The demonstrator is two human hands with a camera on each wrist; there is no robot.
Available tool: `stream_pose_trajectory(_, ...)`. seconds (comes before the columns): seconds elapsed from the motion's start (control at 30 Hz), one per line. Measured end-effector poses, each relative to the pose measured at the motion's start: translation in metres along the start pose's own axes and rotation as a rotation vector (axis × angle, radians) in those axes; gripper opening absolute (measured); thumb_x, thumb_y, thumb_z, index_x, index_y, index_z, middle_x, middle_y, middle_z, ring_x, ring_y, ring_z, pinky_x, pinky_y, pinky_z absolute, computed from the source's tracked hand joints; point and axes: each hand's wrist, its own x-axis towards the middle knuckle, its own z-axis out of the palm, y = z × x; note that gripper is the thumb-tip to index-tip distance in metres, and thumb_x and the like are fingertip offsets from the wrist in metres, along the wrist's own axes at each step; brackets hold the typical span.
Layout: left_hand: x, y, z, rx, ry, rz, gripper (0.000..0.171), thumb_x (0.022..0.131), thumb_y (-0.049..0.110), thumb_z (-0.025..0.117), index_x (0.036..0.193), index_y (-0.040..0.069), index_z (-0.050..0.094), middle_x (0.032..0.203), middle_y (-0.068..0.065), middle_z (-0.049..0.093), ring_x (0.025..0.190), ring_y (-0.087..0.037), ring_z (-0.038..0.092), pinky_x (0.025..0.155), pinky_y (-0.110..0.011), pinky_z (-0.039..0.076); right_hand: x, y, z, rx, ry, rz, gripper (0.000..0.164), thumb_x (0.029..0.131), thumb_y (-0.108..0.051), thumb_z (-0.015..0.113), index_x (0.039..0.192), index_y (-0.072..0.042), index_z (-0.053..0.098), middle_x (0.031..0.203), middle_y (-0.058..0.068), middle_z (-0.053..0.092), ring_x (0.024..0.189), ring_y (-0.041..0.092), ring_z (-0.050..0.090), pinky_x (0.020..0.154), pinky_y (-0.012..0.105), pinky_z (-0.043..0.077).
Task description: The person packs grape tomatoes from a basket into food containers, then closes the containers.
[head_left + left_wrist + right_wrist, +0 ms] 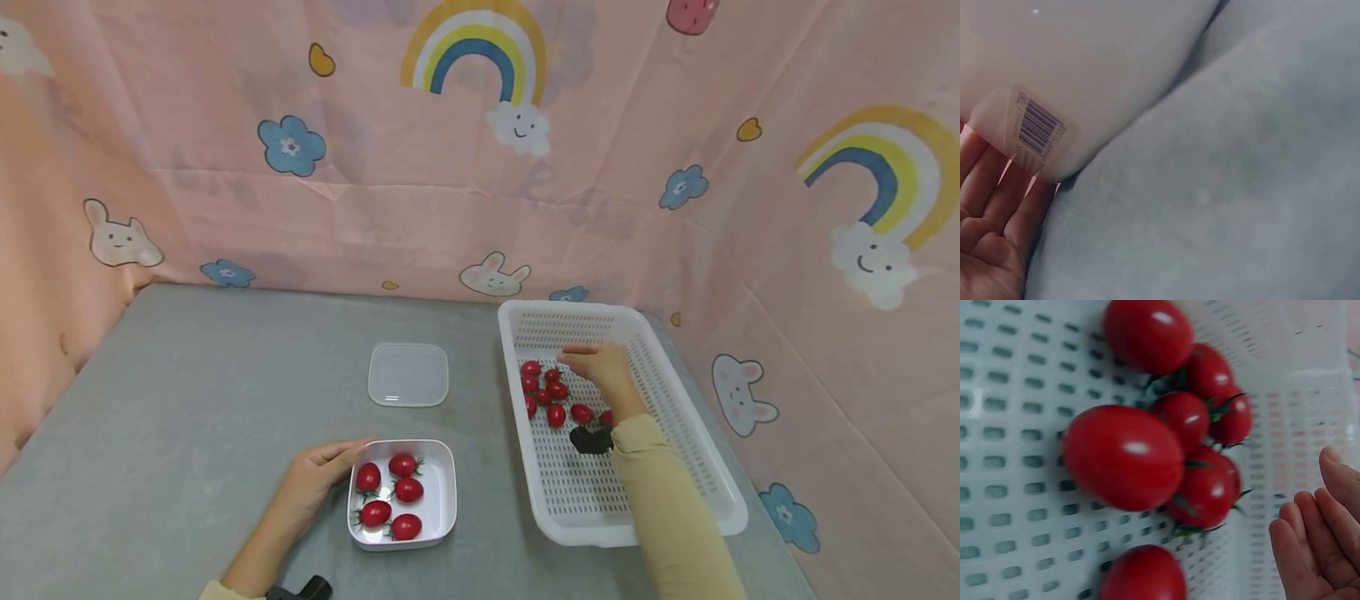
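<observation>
My left hand (318,471) rests against the upper left corner of a small white box (451,508), its fingers lying along the outer wall. Several cherry tomatoes (408,489) with green stems lie in that box. A barcode label (1040,128) shows on the box's side in the left wrist view, just above the fingers (1029,212). Over the white perforated basket (538,508) hovers my right hand (603,371), fingers extended and nothing in them. Red cherry tomatoes (1124,457) lie on the basket floor beside it, mostly along the left side.
A clear flat lid (408,375) lies on the grey table (187,400) behind the white box. A pink patterned cloth (360,225) hangs along the back and sides. Dark wrist mounts (591,440) are worn on both arms.
</observation>
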Motion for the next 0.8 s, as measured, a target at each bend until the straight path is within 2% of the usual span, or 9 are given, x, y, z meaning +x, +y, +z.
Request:
stream_pose_trajectory(0.13, 0.000, -0.001, -0.001, -0.001, -0.007, 0.003, 0.033, 0.094, 0.017, 0.067, 0.117, -0.006, 0.070, 0.104, 0.006, 0.076, 0.097, 0.006, 0.065, 0.086, -0.015, 0.051, 0.007, 0.011, 0.005, -0.010, 0.011, 0.013, 0.045, 0.094, -0.016, 0.068, 0.133, 0.005, 0.059, 0.141, 0.024, 0.055, 0.129, 0.035, 0.057, 0.107, 0.043, 0.048)
stream_pose_trajectory(0.27, 0.000, 0.000, -0.002, 0.003, -0.011, 0.004, 0.034, 0.094, 0.018, 0.067, 0.117, -0.006, 0.070, 0.106, 0.004, 0.076, 0.098, 0.006, 0.064, 0.087, -0.015, 0.051, 0.008, 0.015, 0.009, -0.047, 0.042, 0.051, 0.044, 0.092, -0.018, 0.070, 0.130, 0.003, 0.063, 0.137, 0.024, 0.059, 0.124, 0.035, 0.060, 0.106, 0.044, 0.048)
stream_pose_trajectory(0.47, -0.001, 0.001, -0.002, 0.000, -0.021, 0.008, 0.033, 0.094, 0.017, 0.067, 0.118, -0.006, 0.069, 0.108, 0.003, 0.076, 0.099, 0.006, 0.064, 0.088, -0.015, 0.051, 0.009, 0.017, 0.013, -0.068, 0.025, 0.060, 0.045, 0.091, -0.017, 0.071, 0.129, 0.004, 0.062, 0.136, 0.025, 0.059, 0.124, 0.037, 0.060, 0.108, 0.047, 0.047)
stream_pose_trajectory(0.8, -0.001, 0.002, -0.003, 0.011, -0.015, 0.000, 0.034, 0.095, 0.019, 0.067, 0.118, -0.005, 0.070, 0.113, -0.004, 0.075, 0.099, 0.006, 0.064, 0.087, -0.015, 0.051, 0.013, 0.019, 0.018, -0.253, -0.015, 0.024, 0.045, 0.088, -0.023, 0.074, 0.124, 0.003, 0.067, 0.132, 0.024, 0.062, 0.123, 0.036, 0.058, 0.107, 0.047, 0.047)
